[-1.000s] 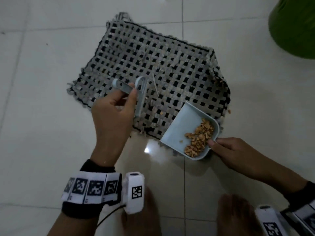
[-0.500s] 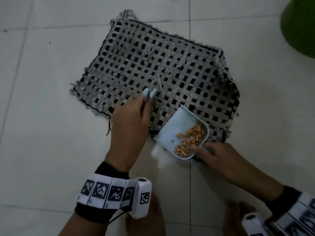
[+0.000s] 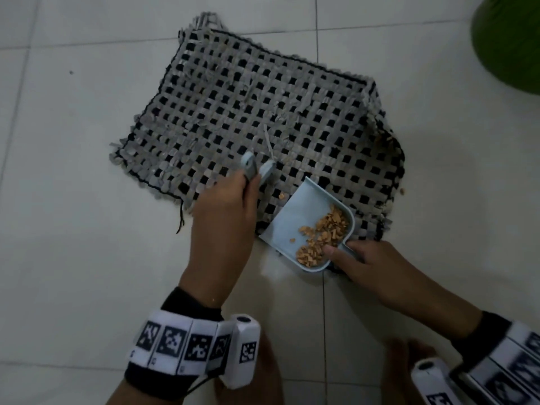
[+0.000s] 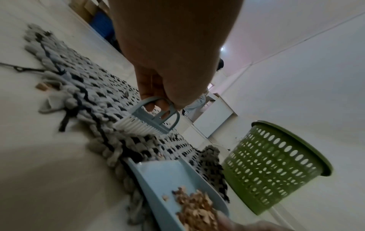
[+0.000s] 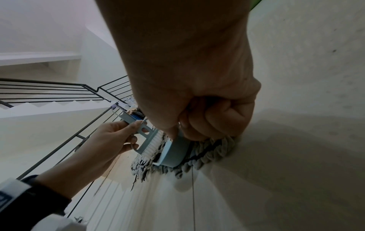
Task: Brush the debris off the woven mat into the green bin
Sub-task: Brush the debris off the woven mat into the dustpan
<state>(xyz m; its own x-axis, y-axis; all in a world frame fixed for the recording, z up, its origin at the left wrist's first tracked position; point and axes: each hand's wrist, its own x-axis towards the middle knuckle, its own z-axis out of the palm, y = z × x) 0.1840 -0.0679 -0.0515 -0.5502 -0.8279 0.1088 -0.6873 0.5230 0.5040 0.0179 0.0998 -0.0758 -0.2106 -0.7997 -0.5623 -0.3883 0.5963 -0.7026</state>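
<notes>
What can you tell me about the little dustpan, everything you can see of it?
The dustpan is small, pale blue and looks like plastic, with a flat floor, low raised walls and a rounded back. It lies tilted over the near right edge of the woven mat, open lip toward the brush. A pile of tan debris sits at its back. The right hand holds its handle end, thumb on the rim.

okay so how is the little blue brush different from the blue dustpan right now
The small blue plastic brush with white bristles is gripped by the left hand over the black-and-grey woven mat; the pale blue plastic dustpan is held by the right hand at the mat's near edge. The brush carries nothing; the dustpan holds tan debris. Both are the same pale blue plastic.
</notes>
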